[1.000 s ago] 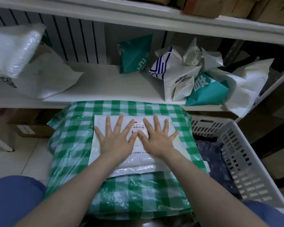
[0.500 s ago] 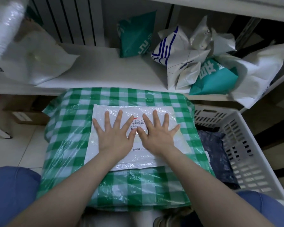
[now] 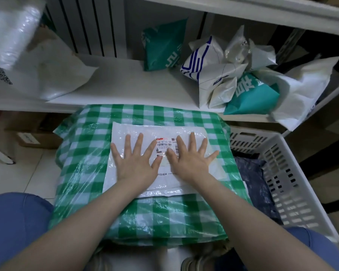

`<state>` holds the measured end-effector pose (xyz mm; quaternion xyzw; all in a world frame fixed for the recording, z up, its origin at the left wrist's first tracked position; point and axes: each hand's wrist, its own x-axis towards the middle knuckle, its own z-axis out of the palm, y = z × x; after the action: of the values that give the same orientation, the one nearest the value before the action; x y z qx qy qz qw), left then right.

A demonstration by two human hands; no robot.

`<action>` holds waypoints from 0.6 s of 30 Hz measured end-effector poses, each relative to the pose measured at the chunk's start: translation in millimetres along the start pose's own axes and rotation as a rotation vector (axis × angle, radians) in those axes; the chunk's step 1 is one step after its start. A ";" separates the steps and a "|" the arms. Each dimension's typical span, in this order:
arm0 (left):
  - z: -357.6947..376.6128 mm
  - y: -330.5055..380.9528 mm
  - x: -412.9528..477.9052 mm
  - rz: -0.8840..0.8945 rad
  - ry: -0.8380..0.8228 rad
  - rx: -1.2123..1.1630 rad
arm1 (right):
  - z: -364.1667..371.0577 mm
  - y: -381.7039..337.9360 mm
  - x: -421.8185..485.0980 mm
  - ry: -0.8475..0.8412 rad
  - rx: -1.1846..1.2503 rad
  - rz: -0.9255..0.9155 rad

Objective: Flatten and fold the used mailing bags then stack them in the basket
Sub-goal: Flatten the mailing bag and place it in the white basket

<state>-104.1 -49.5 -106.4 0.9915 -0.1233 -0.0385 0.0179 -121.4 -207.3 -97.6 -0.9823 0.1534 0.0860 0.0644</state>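
Observation:
A white mailing bag (image 3: 125, 132) with a barcode label lies flat on a green-and-white checked surface (image 3: 80, 153) in front of me. My left hand (image 3: 135, 163) presses on its left half, fingers spread and straight. Beside it, my right hand (image 3: 190, 159) presses flat on the right half, thumbs nearly touching. A white slatted basket (image 3: 294, 192) stands at the right with a dark blue bag (image 3: 252, 182) inside. Crumpled used bags sit on the shelf behind: a white and blue one (image 3: 205, 63), a teal one (image 3: 250, 96), a dark green one (image 3: 162, 45).
A white shelf (image 3: 129, 85) runs behind the checked surface, with a large white bag (image 3: 53, 75) at its left and another white bag (image 3: 305, 89) hanging over its right end. Cardboard boxes (image 3: 33, 135) sit under the shelf. Tiled floor lies at the left.
Both hands stay pressed flat on the white bag; they have slid slightly apart and outward. The camera has tilted down a little.

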 end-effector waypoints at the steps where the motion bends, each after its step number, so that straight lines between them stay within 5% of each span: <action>1: 3.9 -0.9 -0.7 -0.006 -0.002 -0.007 | 4.1 0.6 -1.9 -0.015 -0.005 0.012; 9: 7.8 -2.2 -0.3 -0.007 -0.009 -0.020 | -0.5 4.3 -1.2 -0.094 0.077 0.025; 13: 6.5 -3.6 0.6 0.003 -0.012 -0.019 | -20.8 19.6 -9.8 0.077 0.156 0.340; 18: 7.3 -3.2 -2.5 0.002 -0.012 -0.035 | -45.5 58.8 -12.0 -0.086 0.496 0.469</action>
<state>-106.4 -45.9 -113.6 0.9906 -0.1236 -0.0465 0.0344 -144.2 -266.3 -56.8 -0.8702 0.3884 0.0998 0.2864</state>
